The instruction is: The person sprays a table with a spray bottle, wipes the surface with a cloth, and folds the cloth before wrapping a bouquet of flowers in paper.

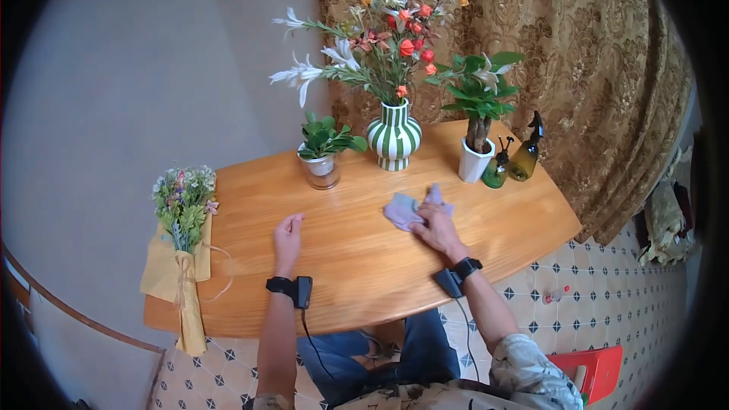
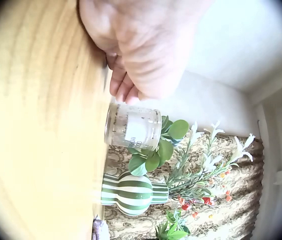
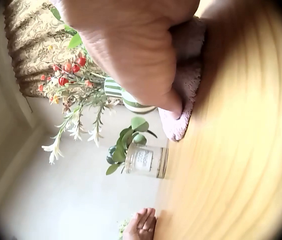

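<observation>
A lilac cloth [image 1: 400,212] with a greenish patch lies crumpled on the wooden table [image 1: 342,288]. My right hand [image 1: 439,229] grips it from above and holds it down against the wood. In the right wrist view the thumb lies along the fuzzy cloth [image 3: 181,110], while the other fingers are hidden behind the palm. My left hand [image 1: 288,239] rests on its side on the tabletop, fingers loosely bent and holding nothing. Beyond it, in the left wrist view, stands a clear glass pot [image 2: 133,126] with a leafy plant.
A green-striped vase [image 1: 394,137] of flowers stands at the back. To its right are a white planter [image 1: 474,161], a small green sprayer [image 1: 495,173] and an amber spray bottle [image 1: 524,159]. A paper-wrapped bouquet [image 1: 190,281] overhangs the left edge. A red stool [image 1: 607,372] is below right.
</observation>
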